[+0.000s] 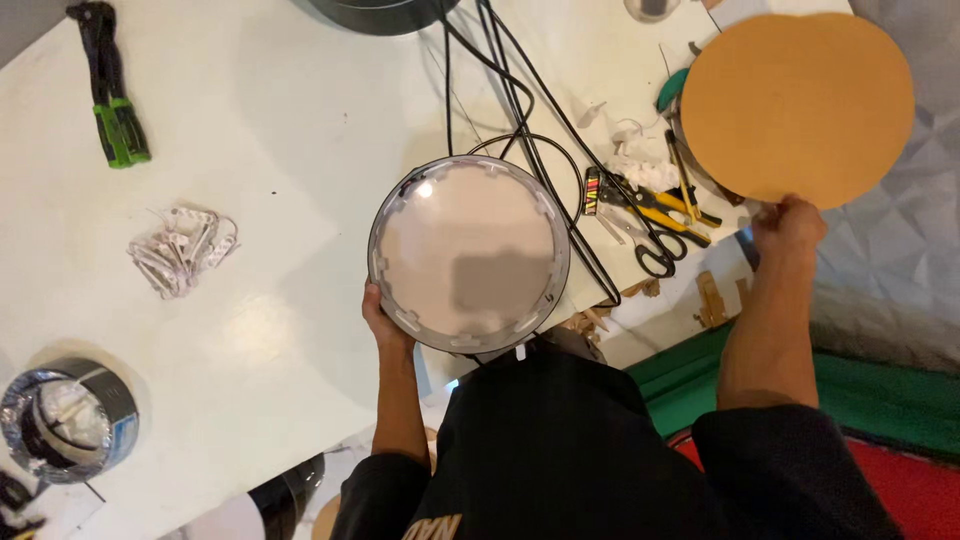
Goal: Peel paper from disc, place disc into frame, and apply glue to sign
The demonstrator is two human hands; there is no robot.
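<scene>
My left hand grips the lower left rim of a round lamp housing with a pale notched disc inside, held against the table's front edge. My right hand pinches the bottom edge of a large round brown cardboard disc at the table's right side. The disc hangs over tools lying beneath it.
A white table carries a green-handled tool, a bundle of white clips, a silver tape roll, black cables, scissors and yellow-handled pliers. Green and red flooring lies at right.
</scene>
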